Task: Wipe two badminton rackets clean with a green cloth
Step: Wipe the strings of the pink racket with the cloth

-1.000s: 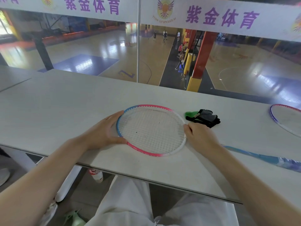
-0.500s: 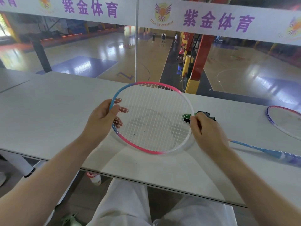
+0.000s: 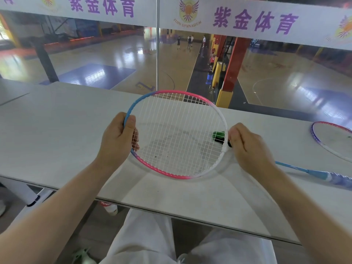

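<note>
Head view, the only 1:

Left hand (image 3: 118, 141) grips the left rim of the racket (image 3: 177, 134): thumb curled over the front of the blue frame section, fingers wrapped behind and showing through the strings. Right hand (image 3: 247, 147) holds the right side of the head at the white part of the frame, fingers curled; the exact contact point is hidden behind the knuckles.

Racket head is lifted off the table (image 3: 57, 130) and tilted up toward the camera, far edge higher than the near edge. Frame runs blue, pink, white. White strings carry several small dark specks in the lower half. Its shadow falls on the table under it. The light blue shaft (image 3: 297, 167) runs right from behind the right hand, low over the table, out to the frame edge.

Green cloth (image 3: 218, 134) lies on the table behind the racket head, seen through the strings, just beside the right hand. A dark item sits against it, too hidden to identify.

2nd racket (image 3: 331, 138), purple and pink frame, lies flat on the table at the far right, partly cut off, well apart from both hands.

White trousers (image 3: 144, 241) visible below the table edge. Glass barrier beyond the table, with a court below.
</note>
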Tool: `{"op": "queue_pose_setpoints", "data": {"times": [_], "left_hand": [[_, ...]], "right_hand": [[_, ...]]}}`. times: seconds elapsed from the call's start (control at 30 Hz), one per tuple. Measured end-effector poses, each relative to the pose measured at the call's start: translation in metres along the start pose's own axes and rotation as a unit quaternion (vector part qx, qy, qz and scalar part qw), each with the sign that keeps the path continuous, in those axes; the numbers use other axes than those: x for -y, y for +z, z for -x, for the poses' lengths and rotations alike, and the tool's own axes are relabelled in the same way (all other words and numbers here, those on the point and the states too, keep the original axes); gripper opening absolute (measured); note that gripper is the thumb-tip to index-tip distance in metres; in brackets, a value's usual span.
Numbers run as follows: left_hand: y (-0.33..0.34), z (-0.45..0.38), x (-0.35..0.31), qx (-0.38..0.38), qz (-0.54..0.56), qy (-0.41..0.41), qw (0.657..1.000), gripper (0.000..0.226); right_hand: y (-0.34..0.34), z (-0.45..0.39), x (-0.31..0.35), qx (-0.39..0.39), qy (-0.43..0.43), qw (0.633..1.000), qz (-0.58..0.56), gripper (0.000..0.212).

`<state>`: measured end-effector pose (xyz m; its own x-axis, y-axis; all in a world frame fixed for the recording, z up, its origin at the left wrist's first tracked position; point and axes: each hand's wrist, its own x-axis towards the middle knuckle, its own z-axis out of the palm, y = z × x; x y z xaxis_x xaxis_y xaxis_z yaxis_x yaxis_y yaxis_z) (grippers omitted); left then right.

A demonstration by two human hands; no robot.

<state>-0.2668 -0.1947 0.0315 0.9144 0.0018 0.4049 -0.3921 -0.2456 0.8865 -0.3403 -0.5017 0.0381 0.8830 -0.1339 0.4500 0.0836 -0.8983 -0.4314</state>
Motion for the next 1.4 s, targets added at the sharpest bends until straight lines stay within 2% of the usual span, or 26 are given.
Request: {"op": "queue_pose_setpoints", "data": {"times": [0.07,0.13,0.23,0.27,0.33,0.4,0.53,0.63,0.77,0.87,1.1,1.3,1.4], "left_hand": [[0.0,0.0,-0.001,-0.007,-0.005,0.011,1.0,0.027],[-0.001,0.001,-0.002,-0.011,-0.01,0.017,1.0,0.026],[-0.001,0.001,-0.004,-0.015,-0.021,0.028,0.999,0.025],[-0.001,0.001,-0.004,-0.017,-0.023,0.032,0.999,0.025],[-0.002,0.002,-0.003,-0.018,-0.025,0.035,0.999,0.025],[-0.001,0.002,-0.002,-0.018,-0.027,0.031,0.999,0.026],[-0.001,0.001,-0.002,-0.006,-0.041,0.004,0.999,0.025],[-0.002,0.001,-0.004,0.01,-0.052,-0.016,0.998,0.024],[0.001,-0.001,-0.006,0.014,-0.046,-0.051,0.998,0.025],[0.004,-0.004,-0.004,0.009,-0.023,-0.074,0.997,0.022],[0.01,-0.012,-0.005,-0.009,-0.027,-0.116,0.993,0.022],[0.008,-0.02,-0.006,-0.032,0.016,-0.123,0.992,0.022],[0.006,-0.025,-0.014,-0.037,0.049,-0.124,0.99,0.023]], "right_hand": [[-0.007,-0.012,-0.007,-0.023,0.041,0.998,-0.048,0.019],[-0.014,-0.03,-0.021,0.006,0.079,0.996,-0.033,0.009],[-0.017,-0.051,-0.04,0.178,0.063,0.977,0.098,0.053],[-0.013,-0.056,-0.046,0.223,0.046,0.968,0.106,0.055],[-0.004,-0.06,-0.044,0.288,0.022,0.953,0.093,0.024],[0.005,-0.063,-0.047,0.316,0.013,0.946,0.071,0.021],[0.012,-0.065,-0.055,0.267,0.015,0.955,0.132,0.032],[0.008,-0.066,-0.055,0.235,0.021,0.964,0.12,0.029],[-0.011,-0.062,-0.038,0.112,0.074,0.991,0.007,0.03],[-0.032,-0.041,-0.005,0.046,0.098,0.981,-0.16,0.032],[-0.049,0.021,0.034,0.026,0.108,0.952,-0.284,0.036],[-0.037,0.056,0.034,0.106,0.162,0.921,-0.338,0.02],[-0.03,0.063,0.034,0.124,0.181,0.918,-0.329,0.022]]}}
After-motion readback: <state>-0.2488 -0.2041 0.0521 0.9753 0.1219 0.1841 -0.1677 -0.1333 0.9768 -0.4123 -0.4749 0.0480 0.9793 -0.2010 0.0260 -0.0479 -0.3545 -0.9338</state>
